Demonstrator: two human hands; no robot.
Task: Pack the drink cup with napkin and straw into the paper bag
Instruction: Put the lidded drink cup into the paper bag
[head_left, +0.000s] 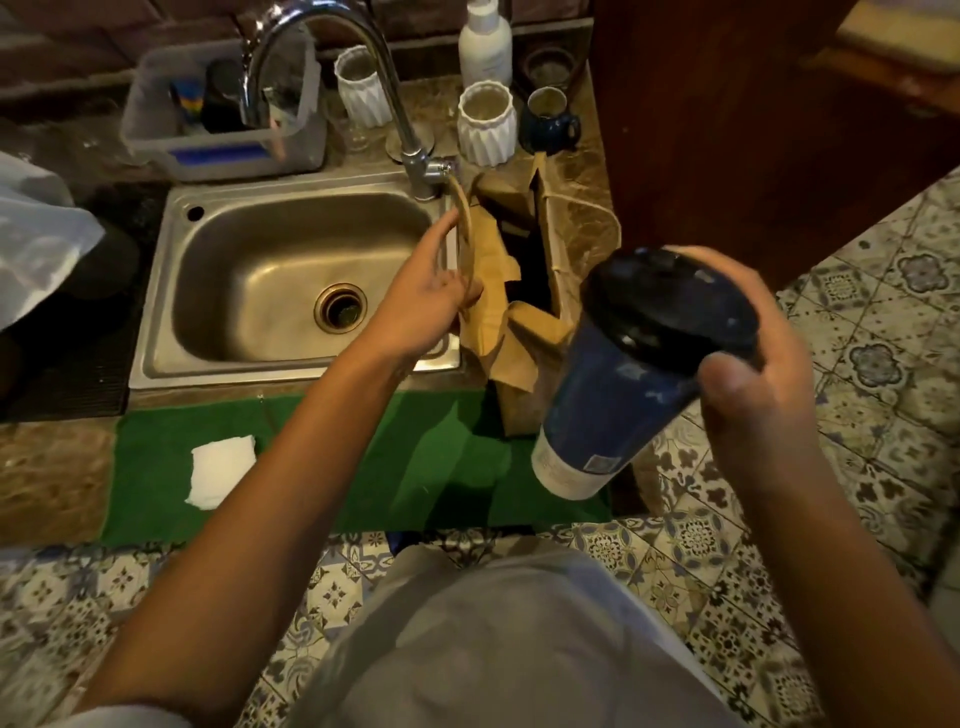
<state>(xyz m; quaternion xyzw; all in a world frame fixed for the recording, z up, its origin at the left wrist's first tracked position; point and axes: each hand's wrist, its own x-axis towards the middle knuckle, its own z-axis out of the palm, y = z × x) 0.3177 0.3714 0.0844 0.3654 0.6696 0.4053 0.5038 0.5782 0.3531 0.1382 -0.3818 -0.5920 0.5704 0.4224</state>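
Beside the steel sink (171, 291), a brown paper bag (524, 332) stands open on the counter edge, its mouth dark and crumpled. The left hand (426, 301) pinches the bag's near rim and handle, pulling it wide. The right hand (753, 364) wraps the dark lid end of a blue drink cup (618, 384), held tilted in the air just right of the bag, base pointing down. A folded white napkin (221, 470) lies on the green mat (363, 467), well apart; no straw is visible. Loading the cup looks to be the step in hand: next, righting it and lowering it base-first into the opening.
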